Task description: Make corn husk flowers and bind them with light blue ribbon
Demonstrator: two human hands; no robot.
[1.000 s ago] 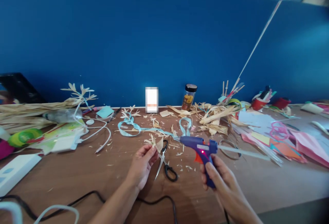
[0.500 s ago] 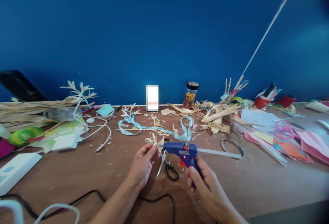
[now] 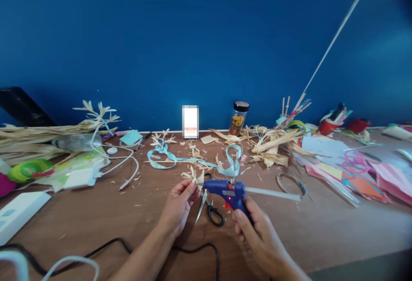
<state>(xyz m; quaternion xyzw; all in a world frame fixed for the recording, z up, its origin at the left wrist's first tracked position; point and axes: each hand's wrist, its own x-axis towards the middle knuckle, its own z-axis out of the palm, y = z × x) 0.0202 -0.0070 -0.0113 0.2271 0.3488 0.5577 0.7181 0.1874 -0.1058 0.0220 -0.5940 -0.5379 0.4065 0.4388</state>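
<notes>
Between thumb and fingers, my left hand (image 3: 182,203) pinches a small pale flower of dried husk petals (image 3: 192,175). My right hand (image 3: 254,225) is wrapped round the handle of a blue glue gun (image 3: 225,188) with a red light lit and a clear glue stick (image 3: 273,193) sticking out behind. The gun's nozzle points left and meets the flower's base at my left fingertips; whether glue is coming out is too small to see. Below the gun, black-handled scissors (image 3: 215,215) lie open on the brown table (image 3: 144,229), partly hidden.
Behind my hands lies a curled light-blue ribbon (image 3: 164,163). A black-lidded jar (image 3: 238,118) stands near the blue wall, with dried husks (image 3: 273,145) to its right. White cables, a power strip (image 3: 22,216) and a bottle (image 3: 79,142) are at left; coloured paper (image 3: 363,182) lies right.
The glue gun has tilted slightly and shifted a little left, its nozzle staying at the flower. My left hand keeps its pinch almost unmoved.
</notes>
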